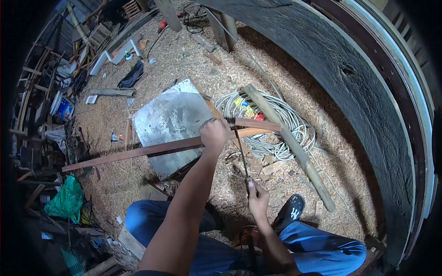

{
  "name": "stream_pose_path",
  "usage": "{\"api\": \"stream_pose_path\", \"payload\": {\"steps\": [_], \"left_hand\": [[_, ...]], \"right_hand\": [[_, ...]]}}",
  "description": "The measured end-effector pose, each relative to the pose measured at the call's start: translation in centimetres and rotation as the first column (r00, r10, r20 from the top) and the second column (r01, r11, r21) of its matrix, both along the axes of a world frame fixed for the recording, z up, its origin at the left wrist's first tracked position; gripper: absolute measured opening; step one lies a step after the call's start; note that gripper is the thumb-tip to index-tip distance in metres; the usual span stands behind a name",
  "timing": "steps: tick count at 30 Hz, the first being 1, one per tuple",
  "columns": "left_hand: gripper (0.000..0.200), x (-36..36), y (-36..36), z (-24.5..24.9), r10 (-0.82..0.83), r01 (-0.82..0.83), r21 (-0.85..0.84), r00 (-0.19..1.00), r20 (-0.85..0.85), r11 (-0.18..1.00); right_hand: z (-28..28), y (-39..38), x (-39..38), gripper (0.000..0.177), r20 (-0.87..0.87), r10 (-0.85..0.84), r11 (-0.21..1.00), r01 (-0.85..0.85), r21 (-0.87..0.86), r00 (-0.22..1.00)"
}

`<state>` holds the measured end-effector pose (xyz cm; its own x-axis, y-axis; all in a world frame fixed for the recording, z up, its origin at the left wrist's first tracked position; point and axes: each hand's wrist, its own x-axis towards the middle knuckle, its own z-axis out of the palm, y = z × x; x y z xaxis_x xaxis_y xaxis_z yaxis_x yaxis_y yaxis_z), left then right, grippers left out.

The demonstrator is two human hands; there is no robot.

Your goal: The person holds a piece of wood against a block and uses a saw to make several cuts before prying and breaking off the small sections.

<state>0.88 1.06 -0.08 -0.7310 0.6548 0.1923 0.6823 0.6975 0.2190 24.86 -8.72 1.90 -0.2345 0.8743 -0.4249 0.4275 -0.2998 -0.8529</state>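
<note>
My left hand (215, 134) is closed around a long reddish wooden strip (138, 153), which stretches far out to the left over a grey metal sheet (172, 115). A shorter wooden piece (258, 124) shows to the right of that fist, close to the strip's right end. Lower down, my right hand (258, 198) is wrapped round the handle of a long, thin, dark-bladed tool (241, 154). Its blade runs up across the wood, right beside my left fist. Whether it is a saw or a file, I cannot tell.
A coil of grey cable (294, 131) lies ahead on the shavings-covered floor, with a round wooden pole (299, 152) across it. A big dark slab (368, 92) curves along the right. Scrap, a green plastic bag (68, 198) and a bucket (62, 106) crowd the left.
</note>
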Motion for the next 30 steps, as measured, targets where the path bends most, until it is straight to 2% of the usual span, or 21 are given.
{"api": "stream_pose_path", "payload": {"steps": [3,5,8,11,13,15,16,19,23,26,28,30], "left_hand": [[0.037,-0.1,-0.3,-0.4,-0.097,0.104,0.082,0.991,-0.09,0.991],[0.035,-0.1,-0.3,-0.8,-0.066,0.071,0.095,0.996,-0.061,0.993],[0.041,-0.1,-0.3,-0.6,-0.055,0.058,0.081,0.998,-0.04,0.995],[0.031,0.0,-0.2,-0.3,-0.033,0.033,0.026,0.999,-0.019,0.999],[0.032,-0.1,-0.2,-0.4,-0.043,0.045,0.07,0.999,-0.028,0.997],[0.034,0.0,-0.5,-0.7,-0.062,0.066,0.099,0.997,-0.038,0.993],[0.038,-0.1,-0.3,-0.9,-0.068,0.072,0.118,0.997,-0.033,0.99],[0.041,-0.2,0.0,-0.8,-0.056,0.058,0.105,0.998,-0.025,0.993],[0.036,0.0,-0.3,-0.4,-0.03,0.034,0.076,0.998,-0.05,0.997],[0.036,0.1,-0.2,-0.4,-0.03,0.031,0.033,0.999,-0.026,0.999],[0.036,0.0,-0.5,-1.0,-0.052,0.055,0.064,0.998,-0.048,0.996],[0.037,-0.2,-0.3,-1.0,-0.09,0.097,0.092,0.993,-0.078,0.991]], "right_hand": [[-0.3,1.3,-1.7,0.034,-0.046,-0.024,0.999,0.025,0.037,0.999],[-1.3,4.8,-4.9,0.04,-0.091,0.008,0.987,0.006,0.16,0.996],[-1.8,5.6,-6.0,0.039,-0.055,0.01,0.985,-0.001,0.17,0.998],[-1.0,0.9,-1.4,0.039,-0.065,-0.007,0.995,0.013,0.096,0.998],[-0.1,0.2,-0.2,0.039,-0.062,-0.002,0.997,0.007,0.073,0.998],[-0.1,0.2,0.0,0.039,0.045,0.023,0.998,-0.02,-0.067,0.999],[-1.1,1.0,-1.5,0.039,-0.07,-0.014,0.995,0.021,0.094,0.997],[-2.4,4.9,-5.0,0.04,-0.047,0.011,0.991,-0.004,0.135,0.999],[-1.9,2.5,-2.6,0.04,-0.077,0.009,0.982,0.005,0.187,0.997],[-0.8,-0.1,0.4,0.041,-0.036,0.01,0.993,-0.006,0.12,0.999],[-0.3,0.4,0.5,0.042,0.028,0.011,1.0,-0.011,-0.018,1.0],[-1.7,3.1,-2.3,0.041,-0.06,-0.005,0.987,0.015,0.159,0.998]]}}
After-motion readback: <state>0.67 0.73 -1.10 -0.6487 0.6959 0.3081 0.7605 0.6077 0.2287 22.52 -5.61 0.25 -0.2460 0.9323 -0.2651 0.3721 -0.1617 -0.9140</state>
